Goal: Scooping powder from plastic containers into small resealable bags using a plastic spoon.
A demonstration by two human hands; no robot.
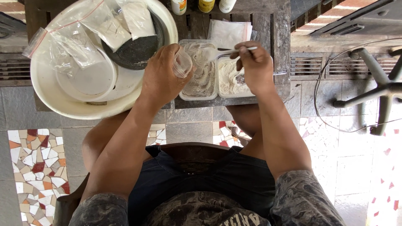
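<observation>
My left hand [161, 75] holds a small clear plastic bag [182, 62], its mouth turned toward a clear tub of greyish-white powder [201, 79]. My right hand [253, 67] grips a white plastic spoon [228, 52] whose bowl reaches over that tub, close to the bag's mouth. A second clear tub of white powder [229, 79] sits just right of the first, partly under my right hand. Both tubs rest on a dark wooden table [276, 29].
A large white basin [58, 98] on the left holds several filled clear bags [79, 37] and a dark round dish [138, 52]. Flat white packets [229, 32] and bottles [206, 5] lie behind the tubs. A chair base [379, 86] stands on the tiled floor at right.
</observation>
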